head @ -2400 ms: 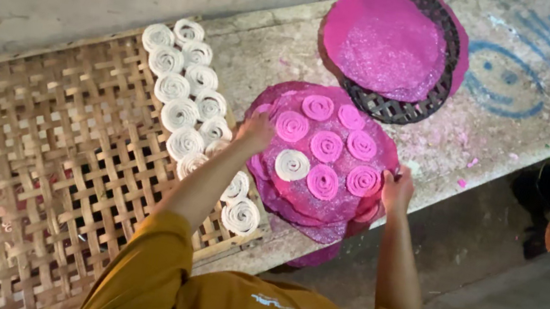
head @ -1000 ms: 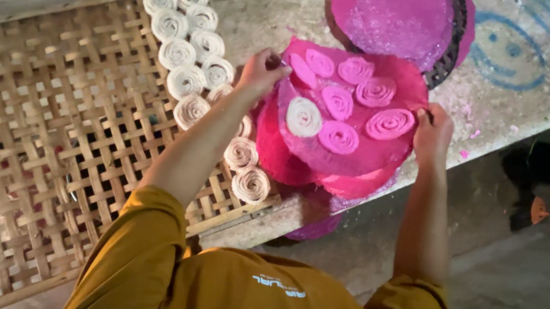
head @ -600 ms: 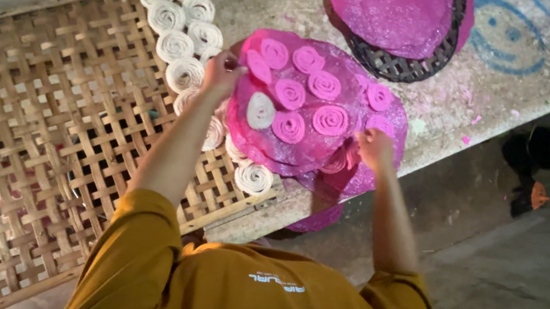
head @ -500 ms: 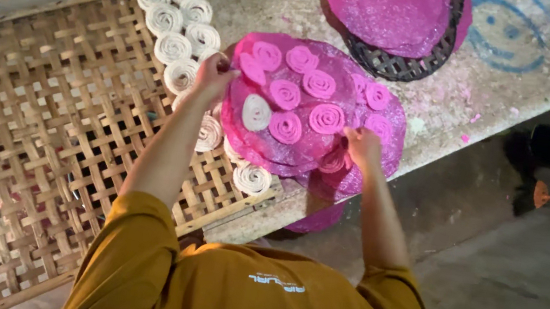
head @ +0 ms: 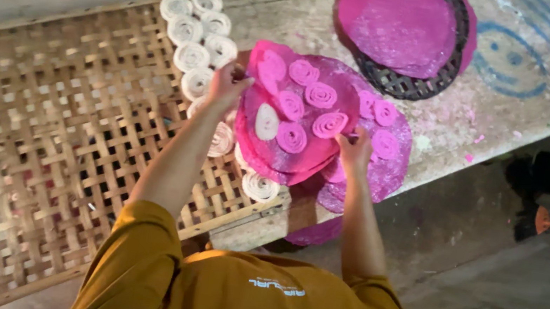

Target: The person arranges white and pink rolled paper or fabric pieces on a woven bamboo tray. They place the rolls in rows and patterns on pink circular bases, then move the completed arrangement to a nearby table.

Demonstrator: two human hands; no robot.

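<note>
The left hand (head: 227, 84) pinches the upper-left edge of a round pink cloth (head: 292, 157), and the right hand (head: 355, 151) grips its lower-right edge, fingers closed on the fabric. Between the 2 hands the cloth tilts up toward the woven bamboo mat (head: 28, 150), its left rim raised over the mat's right border. Pink spiral pieces (head: 291, 137) and 1 pale piece (head: 266, 122) cling to the tilted face. Under it lies another pink cloth (head: 386, 173) on the surface (head: 449, 121), its lower rim close to the surface's front edge, with a pink fold (head: 311, 231) hanging below that edge. White spirals (head: 195, 38) run in a band along the mat's right side, just beside the left hand. The rest of the mat to the left is open weave. A dark round tray (head: 404, 86) draped in pink sits well apart at the back.
</note>
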